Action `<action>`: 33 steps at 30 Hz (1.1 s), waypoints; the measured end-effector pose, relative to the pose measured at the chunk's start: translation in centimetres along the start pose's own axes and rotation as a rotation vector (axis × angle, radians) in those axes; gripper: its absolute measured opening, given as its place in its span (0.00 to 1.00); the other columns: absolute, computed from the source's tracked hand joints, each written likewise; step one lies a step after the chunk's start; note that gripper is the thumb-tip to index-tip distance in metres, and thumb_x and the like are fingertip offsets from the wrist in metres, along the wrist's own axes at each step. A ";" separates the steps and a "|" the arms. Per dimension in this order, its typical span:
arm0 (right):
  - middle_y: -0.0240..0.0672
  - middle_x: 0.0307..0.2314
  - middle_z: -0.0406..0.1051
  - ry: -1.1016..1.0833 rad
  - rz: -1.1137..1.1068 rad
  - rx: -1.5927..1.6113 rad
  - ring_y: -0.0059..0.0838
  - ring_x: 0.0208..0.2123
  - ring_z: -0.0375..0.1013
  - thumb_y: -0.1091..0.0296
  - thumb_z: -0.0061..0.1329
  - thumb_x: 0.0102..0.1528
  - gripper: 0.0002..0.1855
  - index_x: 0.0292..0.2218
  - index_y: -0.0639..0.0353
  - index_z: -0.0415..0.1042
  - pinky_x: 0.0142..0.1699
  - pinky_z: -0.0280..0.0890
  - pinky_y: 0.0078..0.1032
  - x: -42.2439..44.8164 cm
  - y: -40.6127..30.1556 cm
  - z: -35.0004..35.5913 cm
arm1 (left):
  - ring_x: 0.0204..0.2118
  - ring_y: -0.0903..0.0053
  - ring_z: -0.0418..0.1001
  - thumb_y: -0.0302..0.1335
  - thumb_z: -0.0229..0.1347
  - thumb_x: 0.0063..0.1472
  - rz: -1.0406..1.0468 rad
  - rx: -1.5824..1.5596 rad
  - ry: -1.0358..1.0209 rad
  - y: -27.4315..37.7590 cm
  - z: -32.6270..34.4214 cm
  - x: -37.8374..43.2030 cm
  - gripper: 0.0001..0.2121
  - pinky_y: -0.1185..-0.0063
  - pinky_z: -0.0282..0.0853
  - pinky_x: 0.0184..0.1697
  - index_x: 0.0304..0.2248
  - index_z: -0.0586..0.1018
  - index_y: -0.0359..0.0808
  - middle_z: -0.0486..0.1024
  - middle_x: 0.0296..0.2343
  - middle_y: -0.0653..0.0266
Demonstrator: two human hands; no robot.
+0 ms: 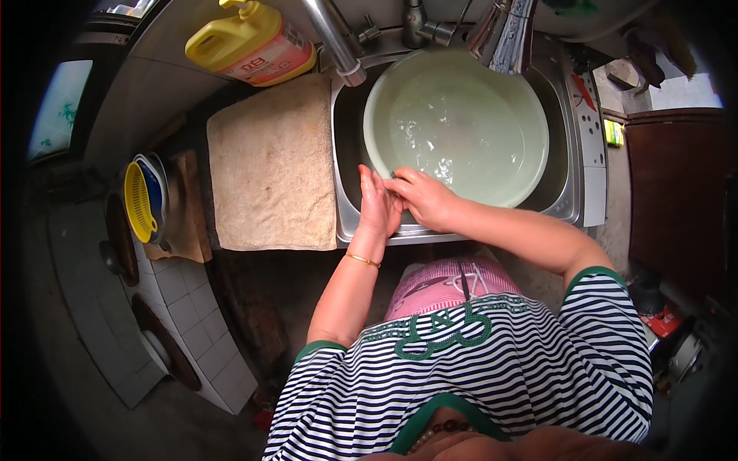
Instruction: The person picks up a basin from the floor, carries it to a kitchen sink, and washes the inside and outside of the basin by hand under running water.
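Observation:
A pale green plastic basin (461,127) with water in it sits in a stainless steel sink (346,222). At the basin's near left rim, my left hand (377,204) is raised with its palm turned towards my right hand. My right hand (424,199) meets it there, its fingers pinching a small dark thing (392,174) that is mostly hidden. What that thing is, I cannot tell. The fingers of my left hand are partly behind my right, so its hold is unclear. A gold bangle circles my left wrist.
A beige towel (274,167) lies left of the sink, with a yellow pump bottle (253,46) behind it. The faucet spout (349,72) reaches over the sink's back left. Farther left, a yellow plastic strainer (138,201) leans with other bowls on a board (193,213).

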State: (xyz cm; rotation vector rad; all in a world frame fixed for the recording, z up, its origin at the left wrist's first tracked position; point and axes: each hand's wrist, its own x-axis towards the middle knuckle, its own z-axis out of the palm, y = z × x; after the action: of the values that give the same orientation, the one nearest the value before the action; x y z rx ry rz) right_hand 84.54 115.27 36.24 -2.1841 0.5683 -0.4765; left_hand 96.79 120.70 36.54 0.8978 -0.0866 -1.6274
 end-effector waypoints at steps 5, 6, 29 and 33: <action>0.51 0.42 0.59 0.211 0.181 0.052 0.51 0.37 0.66 0.76 0.41 0.48 0.22 0.46 0.65 0.57 0.42 0.64 0.35 4.4 1.1 0.8 | 0.52 0.70 0.59 0.59 0.30 0.57 -0.039 -0.003 -0.037 0.2 0.2 0.2 0.34 0.72 0.56 0.53 0.53 0.56 0.39 0.62 0.48 0.62; 0.52 0.44 0.59 0.197 0.169 0.055 0.52 0.38 0.66 0.75 0.40 0.49 0.23 0.47 0.65 0.56 0.43 0.63 0.35 3.7 1.1 1.1 | 0.51 0.70 0.59 0.59 0.29 0.57 -0.030 -0.011 -0.016 0.0 -0.1 0.4 0.34 0.72 0.57 0.52 0.52 0.56 0.39 0.62 0.48 0.62; 0.44 0.35 0.65 0.022 0.073 0.080 0.44 0.38 0.66 0.81 0.42 0.45 0.11 0.33 0.62 0.66 0.42 0.62 0.32 -5.6 -1.7 -3.0 | 0.43 0.56 0.68 0.52 0.30 0.61 -0.222 0.066 -0.141 0.1 -0.3 -0.2 0.31 0.58 0.68 0.41 0.53 0.52 0.35 0.60 0.48 0.48; 0.43 0.38 0.65 -0.173 0.000 -0.028 0.45 0.41 0.65 0.82 0.43 0.43 0.16 0.36 0.58 0.66 0.44 0.62 0.34 -9.9 0.5 -7.2 | 0.43 0.54 0.68 0.52 0.29 0.61 -0.186 0.100 -0.132 0.3 0.5 -0.7 0.31 0.59 0.68 0.41 0.54 0.50 0.35 0.59 0.48 0.47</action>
State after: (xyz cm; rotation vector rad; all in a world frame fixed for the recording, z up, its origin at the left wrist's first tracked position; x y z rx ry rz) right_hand 72.55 115.95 38.76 -2.2255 0.4832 -0.2774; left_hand 96.68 120.99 37.40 0.8942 -0.1822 -1.8690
